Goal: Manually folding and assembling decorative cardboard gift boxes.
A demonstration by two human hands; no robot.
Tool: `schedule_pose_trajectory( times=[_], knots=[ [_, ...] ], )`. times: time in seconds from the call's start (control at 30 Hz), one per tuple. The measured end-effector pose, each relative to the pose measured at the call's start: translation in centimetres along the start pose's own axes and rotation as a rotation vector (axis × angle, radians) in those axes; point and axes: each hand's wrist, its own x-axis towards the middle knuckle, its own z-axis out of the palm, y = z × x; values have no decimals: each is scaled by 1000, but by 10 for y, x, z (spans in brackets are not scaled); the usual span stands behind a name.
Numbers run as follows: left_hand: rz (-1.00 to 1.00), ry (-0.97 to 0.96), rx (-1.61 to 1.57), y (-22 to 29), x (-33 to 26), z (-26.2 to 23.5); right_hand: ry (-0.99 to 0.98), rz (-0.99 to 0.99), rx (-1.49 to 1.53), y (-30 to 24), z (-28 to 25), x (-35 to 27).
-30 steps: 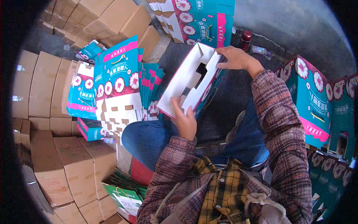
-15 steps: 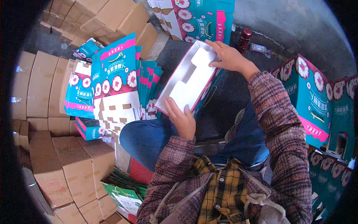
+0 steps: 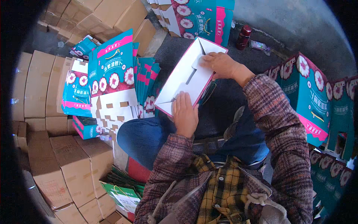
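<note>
— Where are we sitting, and what's underfoot?

— We sit low over a dark grey floor (image 3: 223, 108), rough and a little dusty. A pale concrete wall (image 3: 298, 22) rises beyond it. Plain brown cartons (image 3: 74, 164) are stacked along our left and behind that, further cartons run up to the top edge.

— And the printed stock?

— A pile of flat teal and pink box blanks (image 3: 112, 82) stands just left of our knee, their white die-cut undersides showing low down. Made-up teal gift boxes (image 3: 313, 100) line our right, and more stand at the top (image 3: 197, 18). A dark red bottle (image 3: 243, 37) stands on the floor near those.

— What do we have in hand?

— A half-formed box (image 3: 186, 80), white inside with a pink rim, held tilted above our lap. Our left hand (image 3: 184, 115) presses flat, fingers together, on its near end. Our right hand (image 3: 222, 65) bears down on a white flap at the far end, grip curled over the flap rather than pinching it.
</note>
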Motion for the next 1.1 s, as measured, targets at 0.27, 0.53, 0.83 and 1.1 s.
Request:
schedule_pose_trajectory(
  times=[0.27,0.53,0.83,1.1],
  knots=[
    [5,-34,-63,-2,-1,0,-120,2,-8,1,0,3],
    [8,-34,-87,4,2,-4,-186,27,44,2,-9,-3],
    [-565,676,-358,-84,-4,-9,509,338,449,40,-4,13],
    [-976,94,-2316,-111,-22,27,88,762,1332,131,60,-18]
  ],
)
